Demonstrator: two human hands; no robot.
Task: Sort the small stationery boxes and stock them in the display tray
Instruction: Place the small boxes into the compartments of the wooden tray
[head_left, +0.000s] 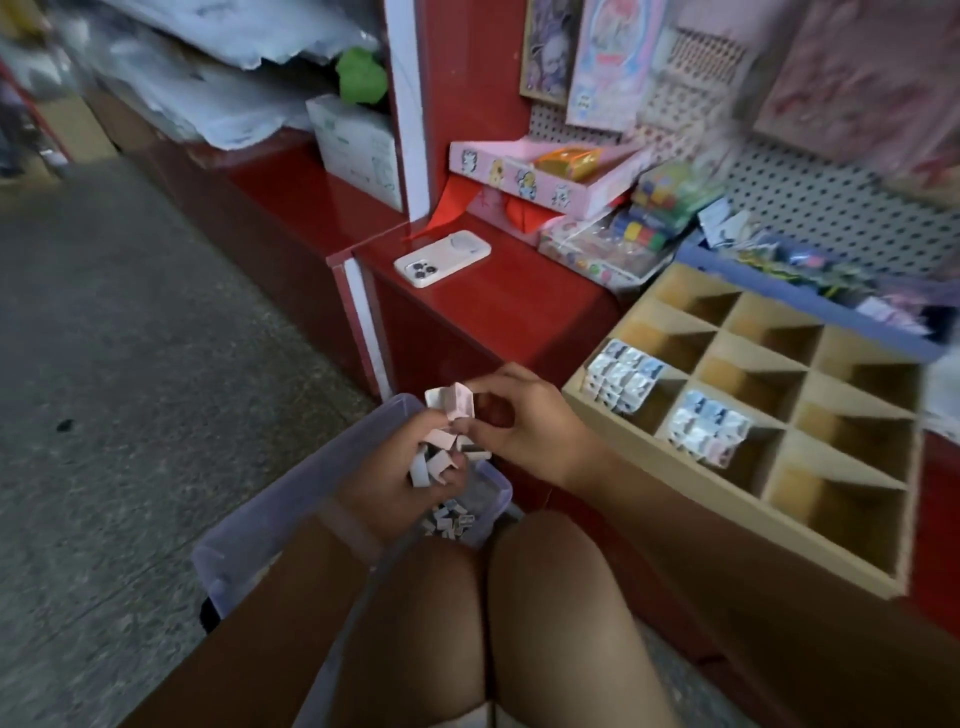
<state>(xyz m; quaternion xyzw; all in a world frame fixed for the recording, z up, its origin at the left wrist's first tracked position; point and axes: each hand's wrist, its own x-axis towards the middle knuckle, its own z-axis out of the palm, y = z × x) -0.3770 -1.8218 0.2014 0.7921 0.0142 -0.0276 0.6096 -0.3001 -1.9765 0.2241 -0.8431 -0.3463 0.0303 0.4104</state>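
The person crouches over a clear plastic bin (291, 499) on the floor, knees near the camera. The left hand (400, 478) is cupped above the bin, fingers curled round a clutch of small boxes (441, 457). Just to its right, touching that clutch, the right hand (519, 415) pinches one pink box (460, 402) between thumb and fingertips. More boxes lie loose in the bin (449, 522) beneath the hands. To the right, on the red desk (498, 301), sits the cardboard display tray (675, 467); its two nearest-left compartments hold stacked boxes (623, 374). A phone (441, 258) lies farther back.
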